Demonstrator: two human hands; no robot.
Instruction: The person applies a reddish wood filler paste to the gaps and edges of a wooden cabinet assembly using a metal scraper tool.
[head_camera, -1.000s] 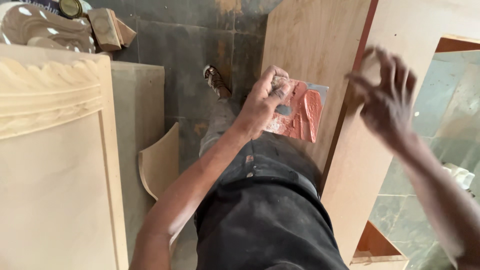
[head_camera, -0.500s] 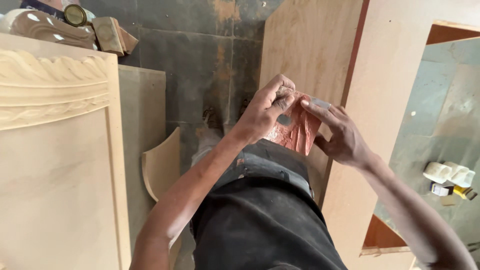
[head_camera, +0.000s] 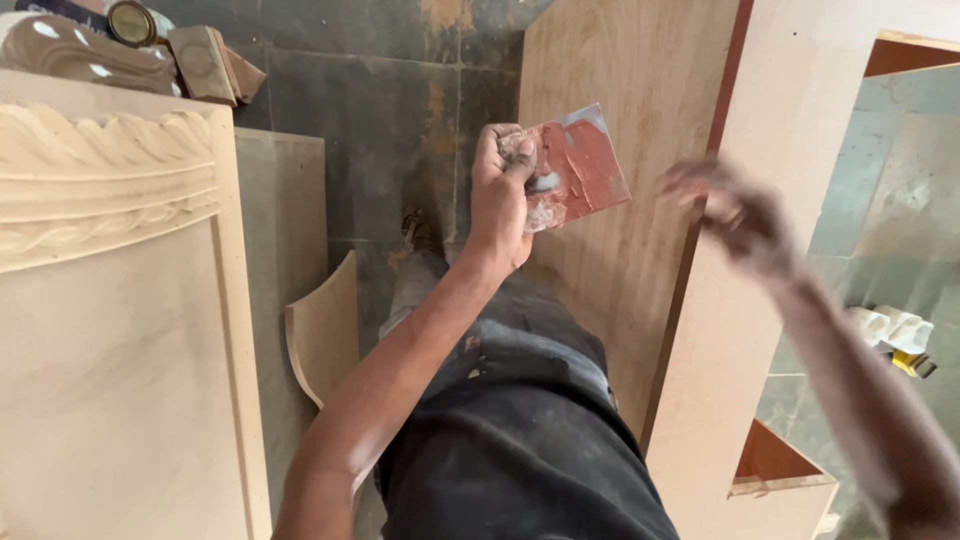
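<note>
The left hand is clamped on a small square card smeared with reddish-brown paste, holding it up in front of a tall wooden board. The right hand is blurred, beside the card and apart from it; whether its fingers are spread or closed cannot be told. A carved wooden panel stands at left.

Woodworking or furniture workshop. Evidence: carved moulded panel left of the fingers; bare board just behind them; unfinished cabinet frame to their right; curved offcut below-left; dusty tiled floor.
</note>
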